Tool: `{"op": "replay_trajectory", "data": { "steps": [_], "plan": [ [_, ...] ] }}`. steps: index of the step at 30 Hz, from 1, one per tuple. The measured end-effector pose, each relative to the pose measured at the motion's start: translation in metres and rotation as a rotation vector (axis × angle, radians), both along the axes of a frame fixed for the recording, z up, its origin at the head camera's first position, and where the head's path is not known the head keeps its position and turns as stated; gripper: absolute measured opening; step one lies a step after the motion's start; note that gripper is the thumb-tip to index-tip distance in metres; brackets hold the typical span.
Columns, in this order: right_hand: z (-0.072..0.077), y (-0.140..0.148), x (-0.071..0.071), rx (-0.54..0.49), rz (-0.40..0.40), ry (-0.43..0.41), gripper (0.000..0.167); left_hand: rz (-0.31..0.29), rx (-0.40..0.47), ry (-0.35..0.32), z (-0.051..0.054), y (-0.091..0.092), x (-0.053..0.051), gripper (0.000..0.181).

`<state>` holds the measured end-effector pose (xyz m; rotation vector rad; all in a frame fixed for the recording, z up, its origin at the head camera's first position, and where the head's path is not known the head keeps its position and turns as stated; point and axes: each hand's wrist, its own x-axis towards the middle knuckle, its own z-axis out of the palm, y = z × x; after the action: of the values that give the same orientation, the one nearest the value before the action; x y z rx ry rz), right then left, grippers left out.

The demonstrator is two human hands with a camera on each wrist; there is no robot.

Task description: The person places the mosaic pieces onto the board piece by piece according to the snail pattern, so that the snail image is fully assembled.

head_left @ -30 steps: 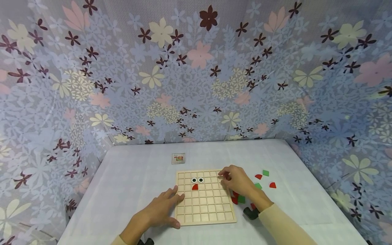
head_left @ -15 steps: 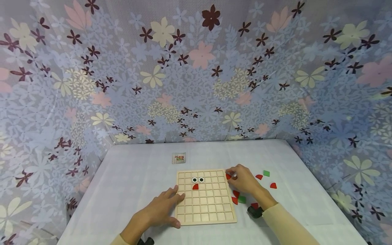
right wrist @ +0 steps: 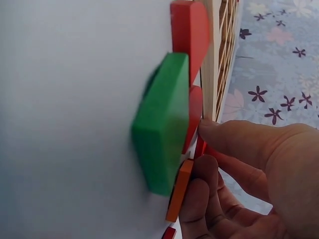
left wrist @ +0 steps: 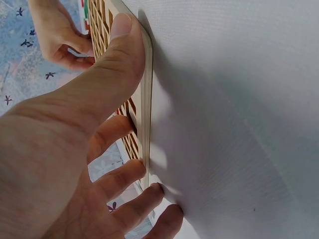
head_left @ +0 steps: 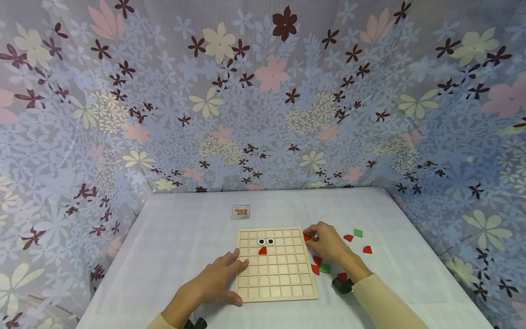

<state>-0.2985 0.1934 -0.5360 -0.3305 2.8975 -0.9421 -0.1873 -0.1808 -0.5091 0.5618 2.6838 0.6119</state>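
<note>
A wooden grid board (head_left: pixel 273 274) lies on the table. Two eye tiles (head_left: pixel 261 241) and a red quarter-circle tile (head_left: pixel 262 251) sit in its upper cells. My left hand (head_left: pixel 215 281) rests along the board's left edge, thumb near the front corner and fingers spread; the left wrist view shows the thumb (left wrist: pixel 119 55) on the rim. Just off the board's upper right edge, my right hand (head_left: pixel 326 242) pinches another red quarter-circle tile (right wrist: pixel 200 147) between thumb and fingers, low at the table. Beside those fingers is an orange tile (right wrist: pixel 179 191).
Red quarter-circle tiles (head_left: pixel 315 269) and a green tile (head_left: pixel 325 268) lie close to the board's right edge. Farther right are another green tile (head_left: pixel 358 233) and more red ones (head_left: pixel 367 249). A small picture card (head_left: pixel 240 212) lies behind the board. A flowered curtain surrounds the table.
My right hand has moved right, from over the board's upper right corner to the tiles beside it, and now holds a red tile there. My left hand stays in place.
</note>
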Motion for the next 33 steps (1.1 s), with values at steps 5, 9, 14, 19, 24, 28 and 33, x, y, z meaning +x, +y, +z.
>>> {"op": "replay_trajectory", "data": {
  "steps": [5, 9, 14, 19, 24, 28, 33],
  "plan": [
    [-0.0011, -0.0002, 0.0009, 0.007, 0.001, 0.013, 0.03, 0.002, 0.0, -0.001, 0.0002, -0.0001, 0.0003, 0.107],
    [-0.0018, -0.0009, 0.0013, 0.008, 0.002, 0.014, 0.03, -0.003, 0.002, 0.002, 0.0, -0.0005, 0.0004, 0.107],
    [-0.0018, -0.0008, 0.0008, 0.014, 0.005, 0.019, 0.031, -0.006, 0.004, 0.001, -0.0002, -0.0005, 0.0003, 0.106],
    [-0.0016, -0.0006, 0.0014, 0.021, 0.009, 0.018, 0.033, -0.004, -0.004, 0.003, 0.0, 0.0002, 0.0001, 0.106],
    [-0.0025, 0.0001, 0.002, 0.029, 0.005, 0.022, 0.034, -0.002, -0.004, 0.004, 0.0003, 0.0004, 0.0006, 0.106],
    [-0.0013, 0.0004, 0.0028, 0.018, -0.005, 0.034, 0.031, -0.001, -0.006, 0.003, 0.0002, 0.0003, 0.0007, 0.105],
    [-0.0017, 0.0011, 0.0024, -0.003, -0.023, 0.03, 0.029, -0.003, -0.008, 0.008, 0.0004, 0.0006, 0.0002, 0.105]
  ]
}}
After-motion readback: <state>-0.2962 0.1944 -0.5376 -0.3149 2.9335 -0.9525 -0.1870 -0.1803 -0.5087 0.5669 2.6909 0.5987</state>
